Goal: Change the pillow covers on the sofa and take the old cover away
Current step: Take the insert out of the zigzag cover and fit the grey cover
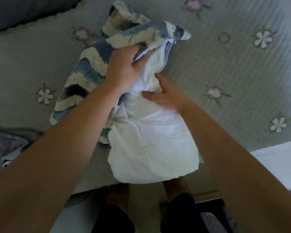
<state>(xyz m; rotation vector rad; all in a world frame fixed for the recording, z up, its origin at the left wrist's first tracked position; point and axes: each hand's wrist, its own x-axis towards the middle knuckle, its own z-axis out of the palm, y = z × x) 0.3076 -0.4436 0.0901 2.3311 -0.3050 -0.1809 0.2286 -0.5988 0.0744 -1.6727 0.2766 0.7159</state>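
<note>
A fluffy pillow cover [84, 73] with blue, cream and dark wavy stripes lies crumpled on the sofa seat [225, 68]. A white pillow insert [151, 148] sticks out of its zipped opening toward me, most of it outside the cover. My left hand [124, 68] grips the cover's edge at the opening. My right hand [165, 95] pinches the white insert just below that opening. The insert's far end is hidden inside the cover.
The seat wears a grey quilted cover with embroidered flowers. A dark grey cushion [23, 10] sits at the back left. Patterned purple-grey fabric [2, 148] lies at the left edge, a white surface [279, 162] at the right. My feet stand below the seat's front edge.
</note>
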